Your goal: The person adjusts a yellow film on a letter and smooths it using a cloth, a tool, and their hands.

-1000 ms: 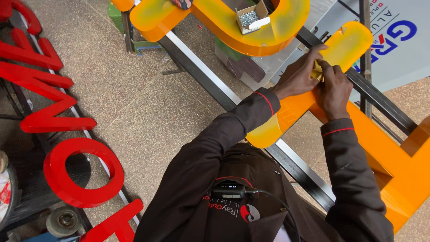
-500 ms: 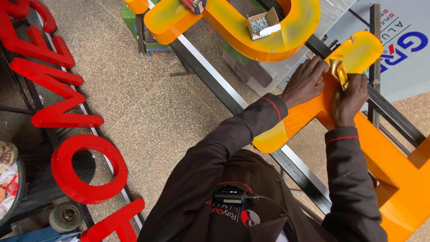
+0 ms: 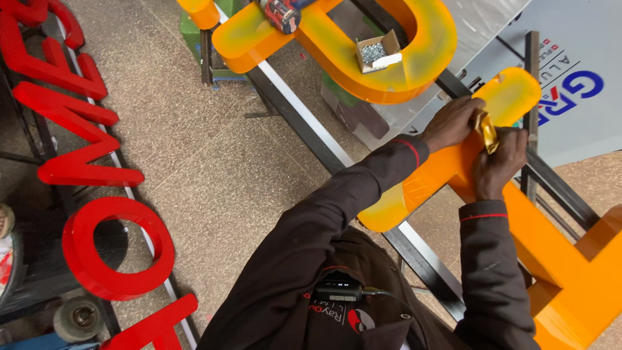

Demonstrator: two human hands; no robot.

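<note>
The big sign letter [image 3: 453,168] is bright orange with a yellow film. The peeled strip of film [image 3: 486,129] is shiny gold. Other sign letters [image 3: 97,240] are red. The sleeves [image 3: 479,279] are dark brown with red cuff stripes.

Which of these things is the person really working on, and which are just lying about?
In use: orange sign letter; crumpled yellow film, pinched by left hand and right hand.

Lying about: red letters; box of screws; spray can.
</note>
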